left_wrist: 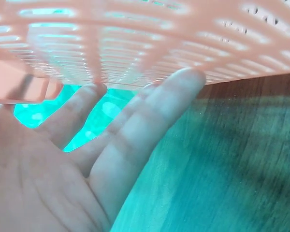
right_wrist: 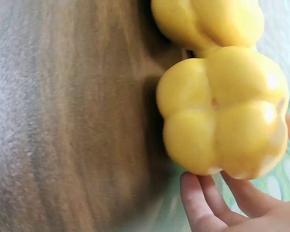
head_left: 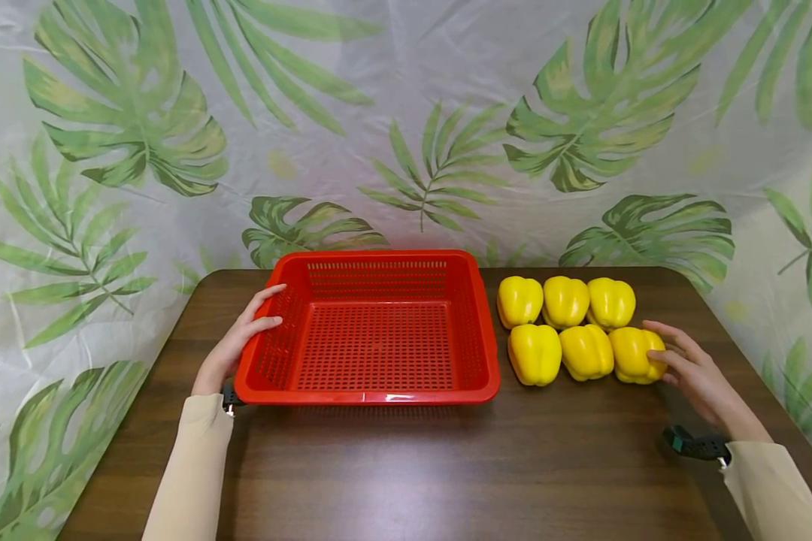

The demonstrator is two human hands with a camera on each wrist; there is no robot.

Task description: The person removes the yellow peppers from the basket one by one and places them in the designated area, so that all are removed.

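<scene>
At the left rim of a red plastic basket (head_left: 365, 397) my left hand (head_left: 235, 347) holds on. Two of its digits reach over the rim, while straight fingers (left_wrist: 135, 140) lie along the slotted outer wall in the left wrist view. Several yellow bell peppers stand in two rows right of the basket. Beside the right-end front bell pepper (head_left: 632, 356) is my right hand (head_left: 690, 370), one digit overlapping its top and one near its far side. In the right wrist view, relaxed fingers (right_wrist: 251, 195) touch that pepper's side, their tips partly hidden behind it.
The dark wooden table (head_left: 406, 466) ends at rounded corners. A leaf-patterned cloth (head_left: 433, 150) hangs behind it. The basket's slotted floor (head_left: 379, 346) shows, and the back row includes a bell pepper (head_left: 566, 300) close to its neighbours.
</scene>
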